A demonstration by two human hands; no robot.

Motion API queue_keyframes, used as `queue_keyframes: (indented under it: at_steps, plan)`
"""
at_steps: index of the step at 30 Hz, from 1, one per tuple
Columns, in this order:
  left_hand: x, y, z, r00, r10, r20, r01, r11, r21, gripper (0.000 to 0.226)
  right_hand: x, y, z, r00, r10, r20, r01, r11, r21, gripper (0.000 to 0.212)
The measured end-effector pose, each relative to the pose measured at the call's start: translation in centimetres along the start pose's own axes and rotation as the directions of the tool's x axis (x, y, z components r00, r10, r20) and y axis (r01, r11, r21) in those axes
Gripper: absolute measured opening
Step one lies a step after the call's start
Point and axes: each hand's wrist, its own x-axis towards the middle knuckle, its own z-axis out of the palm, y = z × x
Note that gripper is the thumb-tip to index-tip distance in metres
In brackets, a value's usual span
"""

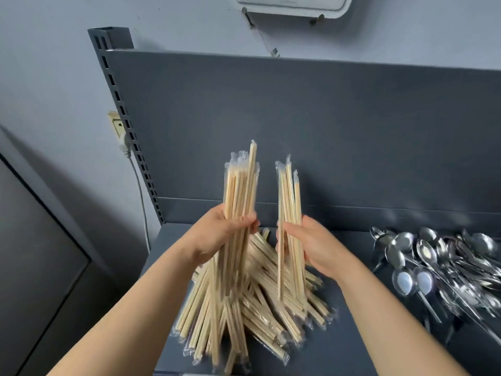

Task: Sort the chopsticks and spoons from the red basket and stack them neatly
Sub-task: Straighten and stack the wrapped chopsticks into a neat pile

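A: Room first. We log a pale blue-grey wall [54, 77] behind and to the left. Against it stands a dark grey metal back panel [298, 118] that spans most of the view

B: Agreed. Below it we note the shelf surface [352, 335], the same matte dark grey, running out of view at right. At far left there is a dark flat panel [32, 253]; we cannot tell what it belongs to

A: On the surface, centre-left, lies the chopstick pile [257, 308], loosely fanned, each pair in clear wrap. The spoon heap [447, 261] lies to the right, steel, apart from the pile, most bowls toward the back panel

B: Hands next. The left hand [222, 234] has its fingers curled round a thick bundle [241, 185], held upright above the pile. The right hand [317, 245] grips a thinner bundle [290, 196], also upright. We see a gap between the two bundles. Their lower ends are blurred

A: Small items. A slotted upright [119, 104] edges the back panel on the left. A white rounded object [292, 4] sits on two hooks at the top edge. We record a wall socket [116, 126] with a plug in it, and a grey cable [141, 199] hanging down beside the upright
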Motion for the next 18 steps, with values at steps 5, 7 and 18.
queue_keyframes:
  at_steps: [5,7,18]
  plan:
    - [4.7,1.0,5.1,0.999,0.052,0.01,-0.052,0.999,-0.009,0.02,-0.3,-1.0,-3.3,0.975,-0.171,-0.144,0.15,0.977,-0.151,0.031]
    - [6.1,1.7,7.1,0.995,0.093,0.032,-0.093,0.996,-0.005,0.03,-0.1,-1.1,-4.4,0.964,-0.214,-0.16,0.193,0.972,-0.136,0.031]
    - [11.4,2.3,11.4,0.975,0.223,0.019,-0.222,0.974,-0.036,0.029,3.9,0.0,-9.1,0.946,-0.25,-0.208,0.248,0.968,-0.039,0.034]
